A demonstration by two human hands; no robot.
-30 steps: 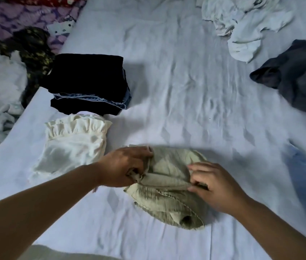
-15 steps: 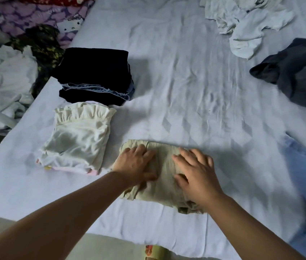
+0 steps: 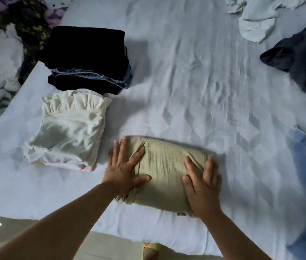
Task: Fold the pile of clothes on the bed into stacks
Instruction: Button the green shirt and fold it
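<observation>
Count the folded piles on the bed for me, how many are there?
3. A dark stack sits far left, a white ruffled pile lies just in front of it, and a beige bundle lies under both hands at the near edge. Items inside each pile are partly hidden.

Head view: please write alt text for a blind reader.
Two open hands, left hand and right hand, press flat on a folded beige garment on a white bed sheet; a folded cream top and dark stack lie to the left.
</observation>
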